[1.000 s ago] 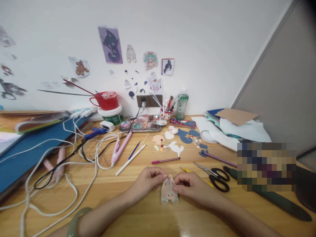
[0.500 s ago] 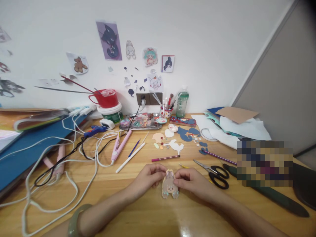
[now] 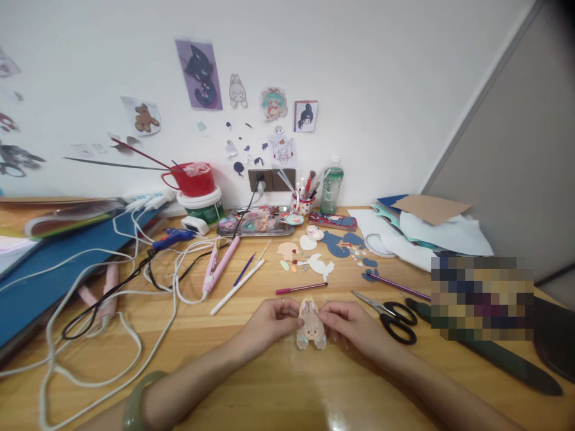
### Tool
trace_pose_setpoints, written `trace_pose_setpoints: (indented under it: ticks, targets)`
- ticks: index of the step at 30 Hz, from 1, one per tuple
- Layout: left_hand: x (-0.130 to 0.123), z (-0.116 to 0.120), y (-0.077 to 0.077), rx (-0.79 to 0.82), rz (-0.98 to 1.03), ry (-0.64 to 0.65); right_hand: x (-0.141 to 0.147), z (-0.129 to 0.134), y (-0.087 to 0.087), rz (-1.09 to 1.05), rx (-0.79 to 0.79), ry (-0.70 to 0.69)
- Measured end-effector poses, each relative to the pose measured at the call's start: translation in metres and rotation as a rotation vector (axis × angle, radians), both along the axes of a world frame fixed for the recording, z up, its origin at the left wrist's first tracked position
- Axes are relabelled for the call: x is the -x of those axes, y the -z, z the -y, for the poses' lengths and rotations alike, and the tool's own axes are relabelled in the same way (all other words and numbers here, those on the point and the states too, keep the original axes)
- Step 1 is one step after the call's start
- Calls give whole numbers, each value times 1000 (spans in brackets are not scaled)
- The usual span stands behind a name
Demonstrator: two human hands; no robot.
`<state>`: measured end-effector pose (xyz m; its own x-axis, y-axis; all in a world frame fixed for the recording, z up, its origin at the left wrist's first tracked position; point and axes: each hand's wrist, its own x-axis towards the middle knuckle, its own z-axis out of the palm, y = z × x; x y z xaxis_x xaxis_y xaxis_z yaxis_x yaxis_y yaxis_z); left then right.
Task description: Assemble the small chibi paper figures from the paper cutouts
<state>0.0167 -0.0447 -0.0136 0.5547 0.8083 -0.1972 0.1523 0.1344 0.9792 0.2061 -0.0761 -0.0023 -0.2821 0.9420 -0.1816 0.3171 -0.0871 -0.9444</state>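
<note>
Between my two hands is a small cutout figure of a bunny-eared character [image 3: 311, 330], with a beige head, a smiling face and pale blue bows. My left hand [image 3: 275, 320] pinches its left edge with thumb and fingers. On the opposite edge, my right hand [image 3: 348, 320] pinches it too. The figure is held upright just above the wooden table [image 3: 269, 389], face toward me. A magenta felt-tip pen [image 3: 302, 288] lies beyond my hands. Black-handled scissors [image 3: 390, 314] rest, blades apart, to the right of my right hand.
Foam cutouts [image 3: 320, 266] lie scattered behind the pen. Pink mini hair straighteners [image 3: 220, 266], a blue glue gun [image 3: 173, 238] and tangled white cords [image 3: 139, 353] occupy the left. A metal tray [image 3: 256, 222], a pen cup [image 3: 303, 203], a bottle [image 3: 331, 187] and foam sheets [image 3: 431, 224] line the back.
The figure has risen slightly away from me. My left thumb has moved onto its face side, and my right fingers have shifted to its upper right edge.
</note>
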Motion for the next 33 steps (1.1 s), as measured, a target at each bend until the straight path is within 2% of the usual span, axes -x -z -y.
trace_pose_setpoints:
  ticks: [5, 9, 12, 14, 19, 26, 33]
  targets:
    - [5, 6, -5, -196, -109, -59, -4, -2, 0, 48, -56, 89]
    - [15, 7, -13, -462, -258, -230, -12, -2, -7, 119, -128, 154]
    - [25, -2, -17, -558, -380, -309, -22, -3, -17, 185, -196, 174]
    - [31, -10, -21, -592, -470, -303, -29, -5, -22, 236, -245, 176]
    - [43, -20, -29, -664, -719, -195, -45, -10, -24, 397, -338, 154]
    - [51, -24, -25, -638, -922, -60, -40, -8, -20, 568, -399, 64]
    - [48, -26, -25, -694, -927, -177, -6, 15, -9, 693, -510, -5]
